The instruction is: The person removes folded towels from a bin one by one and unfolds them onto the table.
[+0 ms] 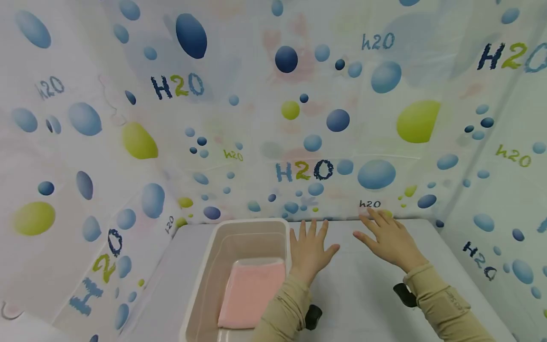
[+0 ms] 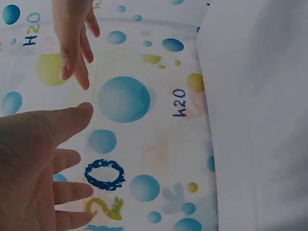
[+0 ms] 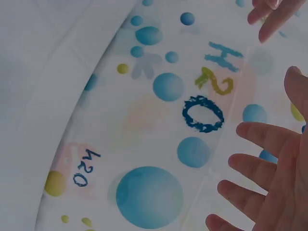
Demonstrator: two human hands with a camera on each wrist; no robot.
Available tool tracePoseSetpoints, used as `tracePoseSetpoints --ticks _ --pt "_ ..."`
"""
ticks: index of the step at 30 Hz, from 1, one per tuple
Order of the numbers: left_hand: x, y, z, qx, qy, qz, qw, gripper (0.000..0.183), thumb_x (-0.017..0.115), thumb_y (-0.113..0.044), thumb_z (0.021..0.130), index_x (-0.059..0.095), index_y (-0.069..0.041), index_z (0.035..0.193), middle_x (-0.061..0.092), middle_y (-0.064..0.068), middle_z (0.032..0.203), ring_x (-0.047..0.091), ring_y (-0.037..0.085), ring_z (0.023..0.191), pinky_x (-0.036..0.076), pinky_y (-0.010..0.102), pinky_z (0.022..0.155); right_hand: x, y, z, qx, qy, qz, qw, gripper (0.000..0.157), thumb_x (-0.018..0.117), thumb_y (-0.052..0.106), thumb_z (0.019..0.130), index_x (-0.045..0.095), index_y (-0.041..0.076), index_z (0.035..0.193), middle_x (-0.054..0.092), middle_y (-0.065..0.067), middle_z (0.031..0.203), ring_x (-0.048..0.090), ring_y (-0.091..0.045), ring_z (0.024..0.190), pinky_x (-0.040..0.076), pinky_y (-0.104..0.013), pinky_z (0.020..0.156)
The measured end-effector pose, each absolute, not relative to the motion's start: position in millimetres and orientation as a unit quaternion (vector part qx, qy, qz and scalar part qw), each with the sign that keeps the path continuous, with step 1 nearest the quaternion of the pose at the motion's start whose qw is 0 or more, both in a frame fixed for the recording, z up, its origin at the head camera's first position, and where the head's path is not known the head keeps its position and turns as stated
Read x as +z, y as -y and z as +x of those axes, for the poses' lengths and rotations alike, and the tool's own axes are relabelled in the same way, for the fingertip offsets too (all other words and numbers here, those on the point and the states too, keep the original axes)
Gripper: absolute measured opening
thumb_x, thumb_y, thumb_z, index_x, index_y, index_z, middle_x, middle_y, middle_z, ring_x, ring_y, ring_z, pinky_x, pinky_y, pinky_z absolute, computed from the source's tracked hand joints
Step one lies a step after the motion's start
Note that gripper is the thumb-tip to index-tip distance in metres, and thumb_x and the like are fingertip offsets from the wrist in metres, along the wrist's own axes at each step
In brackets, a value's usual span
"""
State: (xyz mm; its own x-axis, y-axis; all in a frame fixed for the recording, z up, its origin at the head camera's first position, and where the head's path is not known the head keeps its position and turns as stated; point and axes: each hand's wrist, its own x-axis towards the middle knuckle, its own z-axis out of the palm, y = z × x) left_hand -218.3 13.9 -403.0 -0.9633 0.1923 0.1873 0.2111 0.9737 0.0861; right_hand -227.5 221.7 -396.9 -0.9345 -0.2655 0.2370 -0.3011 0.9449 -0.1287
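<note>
My left hand point(image 1: 311, 251) is held over the white table, just right of a beige plastic basin point(image 1: 209, 266), with its fingers spread and nothing in them. In the basin lies a flat pink cloth point(image 1: 252, 294), partly hidden by my left sleeve. Farther right, my right hand point(image 1: 392, 241) hovers with straight, parted fingers, holding nothing. Both wrist views show empty palms: the left hand point(image 2: 29, 163) at the lower left of its view, the right hand point(image 3: 284, 183) at the right edge of its own.
A white-covered table point(image 1: 350, 294) spreads below the hands. Behind and at both sides hangs a white curtain point(image 1: 256, 123) printed with blue and green drops and H2O lettering. Black wrist-worn pieces show under both sleeves. Something white with a curved edge stands at the lower left.
</note>
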Motion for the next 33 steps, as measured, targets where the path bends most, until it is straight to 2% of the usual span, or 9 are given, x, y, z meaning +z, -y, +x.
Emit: tracePoseSetpoints --ticks 5,9,12,16,21,26,33 --pt "-388.7 -5.3 -214.4 -0.034 0.983 -0.111 0.139 0.058 0.053 -0.059 0.085 0.051 -0.027 0.133 0.057 0.001 0.133 0.052 0.023 0.124 0.040 0.050 0.102 -385.7 -210.3 -227.3 0.088 0.973 0.161 0.140 0.062 0.045 0.054 0.092 0.050 0.010 0.135 0.047 -0.019 0.140 0.041 -0.042 0.128 0.037 -0.061 0.099" --pt "-382.5 2.7 -213.6 -0.048 0.972 -0.117 0.197 0.049 0.060 -0.055 0.082 0.062 -0.023 0.119 0.067 0.000 0.115 0.062 0.022 0.107 0.046 0.048 0.092 -378.1 -201.1 -227.3 0.105 0.962 0.180 0.175 0.054 0.056 0.043 0.089 0.055 0.007 0.129 0.056 -0.020 0.129 0.051 -0.043 0.117 0.044 -0.057 0.093" --pt "-379.1 10.9 -214.8 -0.069 0.963 -0.121 0.231 0.036 0.064 -0.047 0.082 0.066 -0.020 0.105 0.070 0.000 0.100 0.065 0.023 0.092 0.048 0.044 0.081 -372.2 -192.7 -228.2 0.120 0.954 0.188 0.198 0.047 0.061 0.034 0.088 0.059 0.005 0.124 0.060 -0.022 0.123 0.056 -0.042 0.112 0.047 -0.056 0.089" --pt "-371.9 22.5 -214.6 -0.086 0.959 -0.125 0.240 0.022 0.064 -0.034 0.083 0.068 -0.016 0.095 0.070 0.001 0.091 0.065 0.023 0.081 0.049 0.038 0.072 -362.4 -179.4 -229.3 0.135 0.947 0.195 0.217 0.041 0.062 0.028 0.088 0.060 0.004 0.120 0.062 -0.020 0.119 0.058 -0.040 0.109 0.048 -0.053 0.089" --pt "-359.7 34.8 -212.0 -0.121 0.959 -0.115 0.229 0.020 0.061 -0.029 0.085 0.069 -0.014 0.096 0.070 0.003 0.096 0.066 0.025 0.085 0.050 0.041 0.076 -350.2 -161.5 -230.7 0.154 0.937 0.211 0.232 0.039 0.061 0.029 0.088 0.061 0.004 0.119 0.063 -0.017 0.118 0.059 -0.038 0.107 0.048 -0.051 0.089" --pt "-350.7 49.1 -211.1 -0.142 0.956 -0.092 0.239 0.026 0.061 -0.031 0.086 0.069 -0.014 0.103 0.070 0.006 0.104 0.066 0.027 0.090 0.051 0.043 0.081 -339.2 -142.2 -233.8 0.173 0.929 0.220 0.242 0.040 0.061 0.033 0.089 0.062 0.006 0.119 0.062 -0.015 0.120 0.059 -0.036 0.108 0.049 -0.050 0.089" --pt "-347.1 75.5 -207.5 -0.216 0.939 -0.065 0.258 0.040 0.062 -0.030 0.087 0.061 -0.006 0.120 0.061 0.018 0.121 0.062 0.037 0.103 0.051 0.049 0.086 -331.6 -106.7 -234.4 0.225 0.920 0.226 0.229 0.043 0.060 0.034 0.089 0.060 0.006 0.123 0.059 -0.015 0.126 0.054 -0.034 0.118 0.047 -0.049 0.095"
